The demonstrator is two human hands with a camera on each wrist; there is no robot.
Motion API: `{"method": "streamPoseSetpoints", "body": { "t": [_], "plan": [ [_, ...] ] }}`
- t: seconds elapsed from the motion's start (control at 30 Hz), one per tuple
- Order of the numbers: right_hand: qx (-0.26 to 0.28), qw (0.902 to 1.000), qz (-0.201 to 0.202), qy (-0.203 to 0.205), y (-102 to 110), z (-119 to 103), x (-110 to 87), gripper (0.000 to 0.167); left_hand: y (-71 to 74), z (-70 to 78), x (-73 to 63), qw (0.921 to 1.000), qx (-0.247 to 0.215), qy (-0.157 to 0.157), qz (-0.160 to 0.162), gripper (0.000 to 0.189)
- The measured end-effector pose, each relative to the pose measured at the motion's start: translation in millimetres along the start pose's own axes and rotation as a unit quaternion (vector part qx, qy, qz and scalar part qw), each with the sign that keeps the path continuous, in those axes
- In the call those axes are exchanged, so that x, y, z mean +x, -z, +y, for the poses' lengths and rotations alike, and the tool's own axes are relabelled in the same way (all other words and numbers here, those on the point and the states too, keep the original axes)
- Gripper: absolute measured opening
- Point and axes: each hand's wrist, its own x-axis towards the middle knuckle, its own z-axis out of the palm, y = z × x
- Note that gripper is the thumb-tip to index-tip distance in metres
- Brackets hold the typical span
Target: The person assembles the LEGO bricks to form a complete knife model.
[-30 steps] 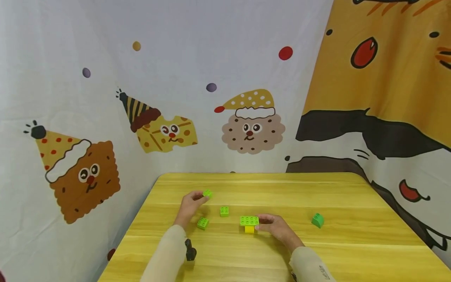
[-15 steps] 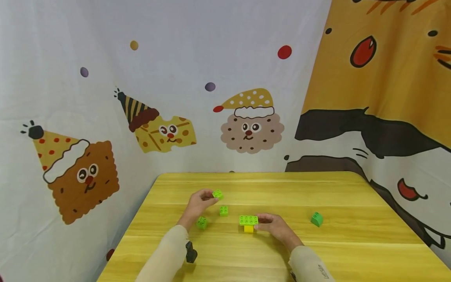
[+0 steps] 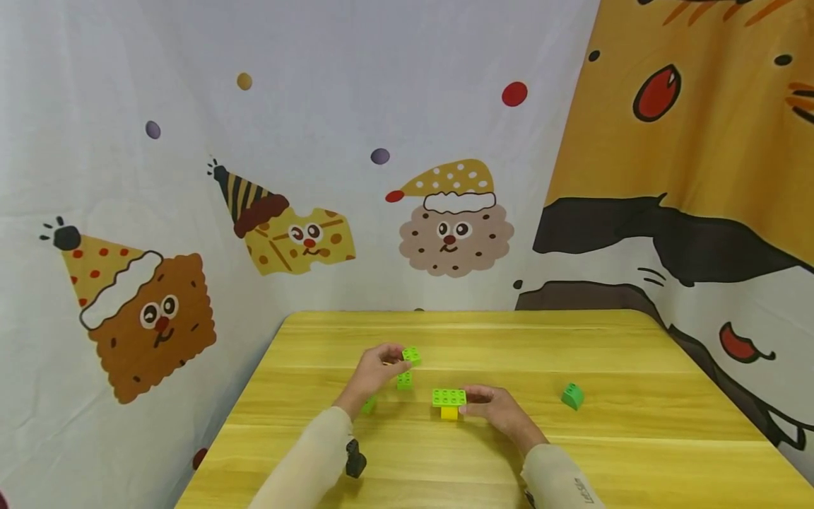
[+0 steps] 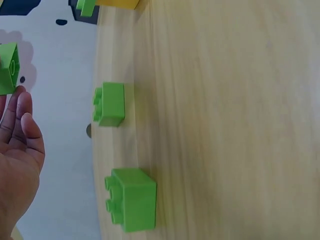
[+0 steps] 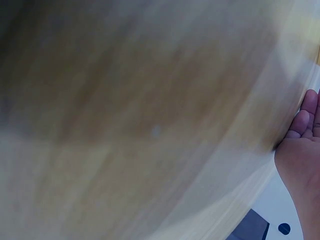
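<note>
My left hand (image 3: 376,372) pinches a light-green toy building brick (image 3: 412,355) above the table. In the left wrist view this brick (image 4: 8,70) shows its hollow underside at the fingertips. My right hand (image 3: 502,411) holds the right side of a small stack, a wide light-green brick (image 3: 449,397) on top of a yellow brick (image 3: 449,413). Just below the raised brick in the head view stands another light-green brick (image 3: 404,381). A further light-green brick (image 3: 369,405) is partly hidden behind my left wrist. The right wrist view shows my right hand's palm edge and curled fingers, without the stack.
A darker green brick with a curved side (image 3: 573,396) lies to the right on the wooden table (image 3: 483,466). Behind the table hangs a white cloth (image 3: 318,106) printed with cartoon figures. A black device (image 3: 355,458) is strapped at my left wrist.
My left hand has carried its light-green brick rightward, nearer the stack, and its wrist now covers part of the brick at the left. My right hand stays at the stack.
</note>
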Motion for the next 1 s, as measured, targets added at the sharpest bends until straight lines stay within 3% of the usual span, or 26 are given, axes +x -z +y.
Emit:
{"method": "streamPoseSetpoints", "body": {
  "t": [0.8,1.0],
  "plan": [
    [0.0,1.0,0.001,0.0,0,0,-1.2,0.051,-35.7,3.5,2.3,0.9974,0.029,-0.03,-0.059,0.027],
    [-0.001,1.0,0.003,0.003,0,-1,-0.7,0.052,-43.8,4.8,-0.9,0.9962,0.045,-0.015,-0.073,0.028]
  ]
}}
